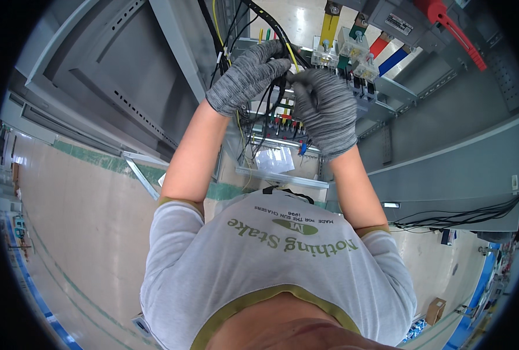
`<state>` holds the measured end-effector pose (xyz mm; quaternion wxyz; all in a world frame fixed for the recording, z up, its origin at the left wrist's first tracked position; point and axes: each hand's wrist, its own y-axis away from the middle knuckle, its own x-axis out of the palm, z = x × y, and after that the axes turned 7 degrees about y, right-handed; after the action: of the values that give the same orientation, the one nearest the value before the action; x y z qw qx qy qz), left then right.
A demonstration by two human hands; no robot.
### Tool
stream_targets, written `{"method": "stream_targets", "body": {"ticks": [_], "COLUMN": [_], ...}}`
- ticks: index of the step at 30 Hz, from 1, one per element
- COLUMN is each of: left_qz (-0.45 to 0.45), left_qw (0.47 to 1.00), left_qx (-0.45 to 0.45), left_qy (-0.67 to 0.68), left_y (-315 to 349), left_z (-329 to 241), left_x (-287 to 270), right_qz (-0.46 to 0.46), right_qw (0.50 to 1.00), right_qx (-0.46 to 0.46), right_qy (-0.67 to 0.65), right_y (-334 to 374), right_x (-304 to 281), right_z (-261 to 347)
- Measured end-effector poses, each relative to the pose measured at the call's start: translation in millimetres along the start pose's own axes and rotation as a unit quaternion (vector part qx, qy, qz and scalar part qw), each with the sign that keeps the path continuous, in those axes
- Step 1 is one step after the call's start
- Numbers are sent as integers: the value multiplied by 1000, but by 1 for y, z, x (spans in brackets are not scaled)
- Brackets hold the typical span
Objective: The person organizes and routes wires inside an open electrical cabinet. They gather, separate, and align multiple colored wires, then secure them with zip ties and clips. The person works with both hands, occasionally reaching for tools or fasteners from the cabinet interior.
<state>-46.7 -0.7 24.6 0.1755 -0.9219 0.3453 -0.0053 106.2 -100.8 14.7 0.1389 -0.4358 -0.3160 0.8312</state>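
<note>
Head view. Left hand (250,77): grey knit glove; I am seeing its fingers closing around a black cable bundle (271,21) in the upper middle, inside a grey cabinet. Right hand (327,111): matching glove, fingers bending inward just beside the bundle; blur is keeping me from telling whether they are pinching a strand.

Surroundings: a yellow wire (292,56) is running along the bundle. Right of it, clear terminal covers (324,54) are sitting below a yellow bar (329,26), near a red bar (381,44) and a blue bar (394,61). A red lever (468,44) is slanting at upper right. A grey panel (125,76) is flanking the left forearm.

Obscured: loose dark wires (263,114) are crossing before a lower terminal row (287,125), and the right hand is covering part of it. Left fingertips are partly hiding behind cable. The top edge is cutting off the bundle.
</note>
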Motion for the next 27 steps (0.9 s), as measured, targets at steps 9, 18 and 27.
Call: {"method": "stream_targets", "body": {"ticks": [9,18,27], "left_qz": [7,-193,-139], "left_qw": [997,948,985], "left_qx": [-28,48,-77], "left_qy": [-74,-248,65], "left_y": [-1,28,56], "left_z": [-5,1,44], "left_x": [-12,32,22], "right_qz": [76,146,174], "right_qw": [981,951,918], "right_qx": [102,126,155], "right_qy": [-145,-240,-320], "right_y": [-47,-60,-61], "right_x": [1,7,8], "right_z": [-27,-33,-38]}}
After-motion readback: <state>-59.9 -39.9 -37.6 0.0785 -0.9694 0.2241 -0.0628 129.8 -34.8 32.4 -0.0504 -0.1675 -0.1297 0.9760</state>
